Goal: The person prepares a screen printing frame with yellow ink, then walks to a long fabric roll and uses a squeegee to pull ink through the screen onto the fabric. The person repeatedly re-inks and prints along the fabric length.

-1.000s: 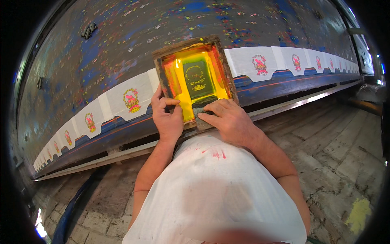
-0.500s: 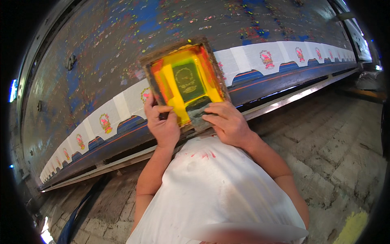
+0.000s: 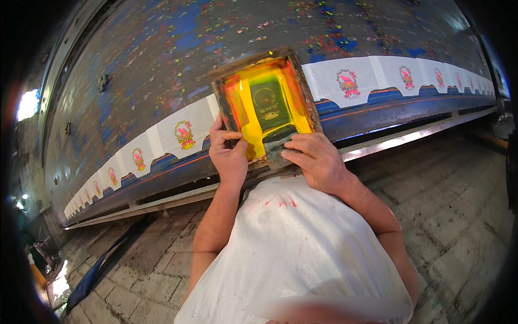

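A wooden screen-printing frame [image 3: 306, 86] lies over the row of white fabric pieces [image 3: 376, 69] on the long table, slightly tilted to the left. Yellow ink coats its inside around a dark mesh window [image 3: 270, 105] bearing a wreath-like design. Gripping the frame's near left corner is my left hand [image 3: 229, 155], its thumb inside and some fingers hidden behind the rail. My right hand [image 3: 319, 161] has its fingers closed on a dark, flat squeegee [image 3: 278, 150] at the frame's near end. Pieces to the left carry pink prints with yellow [image 3: 184, 135]; those to the right show pink prints [image 3: 348, 83] without obvious yellow.
The grey table [image 3: 156, 81] is spattered with blue, red and yellow paint. Along its near side runs a metal rail [image 3: 388, 141]. Brick-like paving [image 3: 162, 275] covers the floor, where a dark blue strip [image 3: 97, 275] hangs or lies at the left.
The frame, both hands and the squeegee have moved right along the table together with my body. Another pink-and-yellow print now shows fully left of the frame. Both grips look the same.
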Demonstrator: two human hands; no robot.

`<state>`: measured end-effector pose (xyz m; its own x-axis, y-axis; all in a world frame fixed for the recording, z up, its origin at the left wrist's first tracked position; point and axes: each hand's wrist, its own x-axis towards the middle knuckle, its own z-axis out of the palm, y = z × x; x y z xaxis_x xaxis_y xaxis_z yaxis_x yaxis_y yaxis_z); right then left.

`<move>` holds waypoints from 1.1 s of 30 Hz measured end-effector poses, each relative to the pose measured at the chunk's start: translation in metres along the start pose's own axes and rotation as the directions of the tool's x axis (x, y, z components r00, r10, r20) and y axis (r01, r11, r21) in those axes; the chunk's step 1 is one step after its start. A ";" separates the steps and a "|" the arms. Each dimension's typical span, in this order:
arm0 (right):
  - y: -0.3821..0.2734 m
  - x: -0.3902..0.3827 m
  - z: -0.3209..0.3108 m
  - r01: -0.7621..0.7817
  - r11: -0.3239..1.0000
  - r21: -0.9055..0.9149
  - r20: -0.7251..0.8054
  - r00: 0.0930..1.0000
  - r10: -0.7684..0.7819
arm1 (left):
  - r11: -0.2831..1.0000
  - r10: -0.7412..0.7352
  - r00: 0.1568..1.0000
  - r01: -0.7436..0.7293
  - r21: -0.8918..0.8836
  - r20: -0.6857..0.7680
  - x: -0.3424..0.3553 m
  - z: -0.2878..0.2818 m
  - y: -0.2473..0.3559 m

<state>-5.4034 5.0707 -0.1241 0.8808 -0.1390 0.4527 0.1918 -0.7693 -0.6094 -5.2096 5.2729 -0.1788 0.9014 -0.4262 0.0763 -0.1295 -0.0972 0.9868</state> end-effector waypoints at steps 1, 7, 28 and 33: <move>0.000 0.003 -0.002 0.007 1.000 0.005 0.011 1.000 -0.007 | 1.000 -0.016 1.000 0.016 0.010 -0.001 0.001 0.001 -0.001; -0.006 0.018 -0.005 0.036 0.998 -0.057 0.147 0.989 -0.027 | 1.000 -0.027 1.000 0.027 0.007 0.005 0.000 0.000 -0.005; 0.001 0.038 0.004 -0.014 0.991 -0.136 0.181 0.983 0.038 | 0.991 0.004 1.000 -0.007 0.136 0.029 0.000 0.001 0.003; 0.039 0.091 0.011 0.011 0.987 -0.161 0.174 0.985 0.018 | 0.989 0.012 0.999 -0.018 0.148 0.039 0.001 0.001 0.004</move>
<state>-5.3115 5.0352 -0.1137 0.9458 -0.0420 0.3219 0.1293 -0.8609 -0.4921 -5.2099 5.2709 -0.1749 0.8828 -0.4624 0.0829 -0.2058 -0.2218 0.9531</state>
